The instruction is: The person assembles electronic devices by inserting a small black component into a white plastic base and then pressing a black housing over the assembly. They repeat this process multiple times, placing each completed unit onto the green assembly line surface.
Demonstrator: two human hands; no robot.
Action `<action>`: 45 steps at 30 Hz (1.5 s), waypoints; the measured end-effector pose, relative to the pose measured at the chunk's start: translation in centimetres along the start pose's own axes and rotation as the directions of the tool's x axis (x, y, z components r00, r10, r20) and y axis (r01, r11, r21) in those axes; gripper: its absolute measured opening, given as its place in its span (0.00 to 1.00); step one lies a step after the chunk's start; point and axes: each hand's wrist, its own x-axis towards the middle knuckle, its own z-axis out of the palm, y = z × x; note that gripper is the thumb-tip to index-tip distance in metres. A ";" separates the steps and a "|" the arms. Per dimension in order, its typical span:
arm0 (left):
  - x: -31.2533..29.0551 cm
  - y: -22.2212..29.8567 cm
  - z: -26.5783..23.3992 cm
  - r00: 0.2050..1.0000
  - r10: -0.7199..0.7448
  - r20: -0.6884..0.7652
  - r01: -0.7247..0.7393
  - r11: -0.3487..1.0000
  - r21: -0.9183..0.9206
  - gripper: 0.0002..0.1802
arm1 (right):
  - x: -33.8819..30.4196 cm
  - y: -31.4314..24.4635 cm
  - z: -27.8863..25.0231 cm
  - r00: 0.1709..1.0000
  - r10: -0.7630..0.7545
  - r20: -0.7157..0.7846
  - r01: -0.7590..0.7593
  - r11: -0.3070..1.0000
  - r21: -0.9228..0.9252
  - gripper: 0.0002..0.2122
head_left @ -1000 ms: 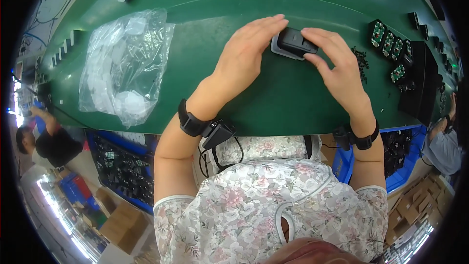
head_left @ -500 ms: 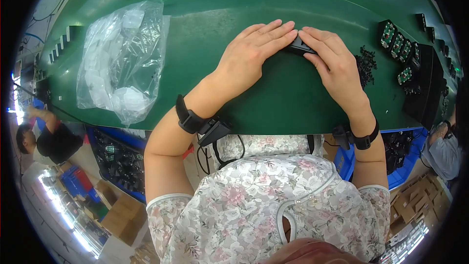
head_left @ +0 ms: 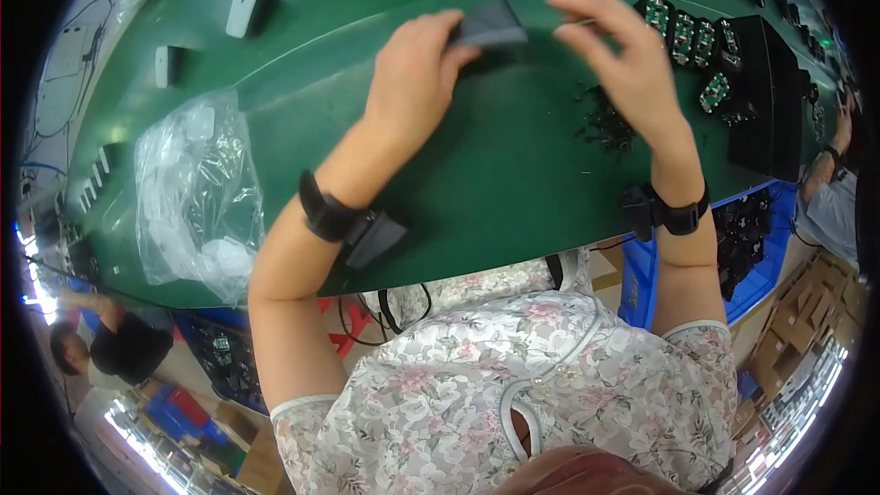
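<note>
My left hand [head_left: 410,64], a little blurred, grips a dark wedge-shaped plastic housing [head_left: 496,24] by its left end, thumb below and fingers on top. The housing is raised and tilted over the green table. To its right, apart from it, my right hand [head_left: 628,55] hangs in the air with thumb and forefinger spread and nothing plain between them. Under that hand lies a loose pile of small black parts [head_left: 605,124]. Several black housings with green circuit boards [head_left: 681,37] stand just beyond it.
A clear plastic bag of white pieces [head_left: 194,192] lies at the left of the green table [head_left: 513,174]. Light grey and black blocks [head_left: 243,11] stand along the far left. A black box [head_left: 768,96] is at the right. Blue bins [head_left: 765,247] sit below the table edge.
My hands have parted; the left has lifted the housing off the table and leftward, while the right has let go. The view has turned, showing more grey blocks at the far left.
</note>
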 end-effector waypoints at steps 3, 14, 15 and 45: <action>5.8 -1.1 1.0 0.946 -0.284 0.156 0.306 0.940 -0.147 0.18 | -1.9 1.4 -3.7 0.987 0.033 -0.157 -0.067 0.974 -0.215 0.11; 13.4 -8.7 0.3 0.525 -0.507 0.684 0.816 0.529 -0.233 0.23 | -4.2 2.0 -0.5 0.996 -0.053 0.077 0.077 0.932 -0.354 0.08; 13.3 -8.6 0.1 0.493 -0.522 0.695 0.824 0.536 -0.182 0.23 | -4.2 2.0 -0.4 0.996 -0.063 0.062 0.081 0.925 -0.372 0.07; -19.3 -15.8 -28.5 0.731 -0.460 -0.504 0.651 0.251 0.716 0.15 | -4.1 2.1 -0.7 0.997 0.040 -0.072 -0.057 0.966 -0.253 0.08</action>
